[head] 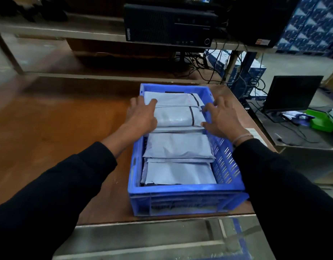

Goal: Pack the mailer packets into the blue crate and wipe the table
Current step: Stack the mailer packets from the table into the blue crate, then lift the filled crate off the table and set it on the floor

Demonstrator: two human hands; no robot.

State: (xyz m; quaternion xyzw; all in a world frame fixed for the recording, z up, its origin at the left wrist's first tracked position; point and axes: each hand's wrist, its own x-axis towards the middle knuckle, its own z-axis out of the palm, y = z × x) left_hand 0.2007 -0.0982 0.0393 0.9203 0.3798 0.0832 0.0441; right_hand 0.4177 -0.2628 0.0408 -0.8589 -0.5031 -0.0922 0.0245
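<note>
A blue crate (182,192) stands on the brown table (58,128), filled with several pale grey mailer packets. The one in the middle (176,117) has a black strip near its right end and lies on top of the others. My left hand (142,115) holds its left end, fingers spread over the crate's left rim. My right hand (222,118) holds its right end, thumb under the edge and fingers over the top. Two more packets (178,147) lie nearer me in the crate, and another (173,99) lies at the far end.
A low shelf with a black computer case (167,25) runs behind the table. To the right stands a lower grey desk with a monitor (291,92), cables and a green tray (320,121). The table's near edge sits just in front of the crate.
</note>
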